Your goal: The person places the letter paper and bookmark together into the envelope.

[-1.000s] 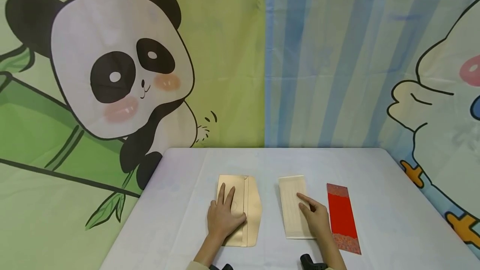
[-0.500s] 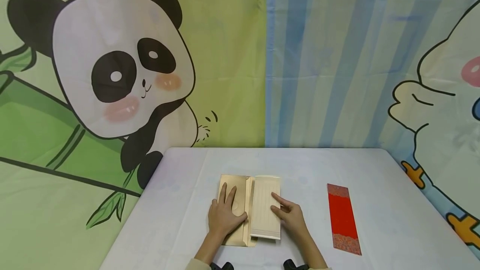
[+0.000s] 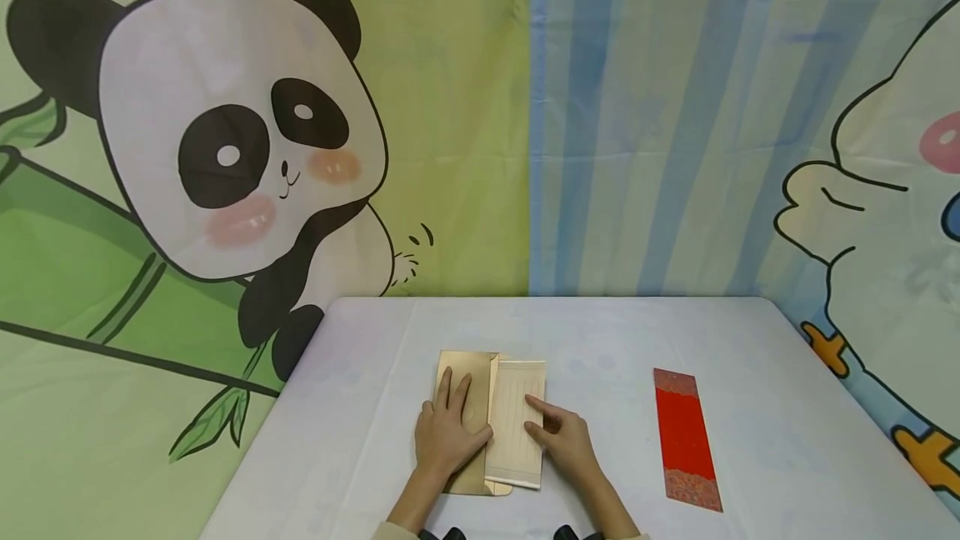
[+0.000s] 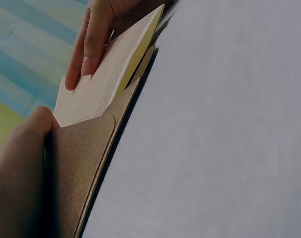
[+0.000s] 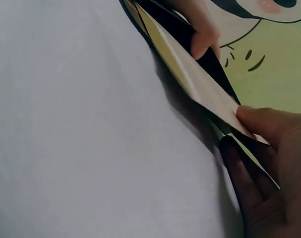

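A tan paper envelope [image 3: 468,363] lies on the table, its side mouth facing right. My left hand [image 3: 448,433] rests on it with index and middle fingers spread straight. The left thumb [image 4: 38,121] touches the mouth's raised edge. Folded cream lined paper [image 3: 516,419] has its left edge at the mouth, tilted slightly. In the left wrist view that edge passes behind the envelope's upper layer. My right hand [image 3: 572,442] pinches the paper's right side, thumb beneath or beside hard to tell in the head view; the right wrist view shows fingers [image 5: 259,119] above and below it.
A red strip with patterned ends [image 3: 688,438] lies on the right part of the white-covered table [image 3: 600,332]. A printed cloth with a panda [image 3: 240,123] hangs behind the table. Black wrist devices [image 3: 570,532] show at the bottom edge.
My right hand has brought the cream paper leftward from beside the red strip to the envelope, then slightly further left and nearer me. My left hand has stayed on the envelope.
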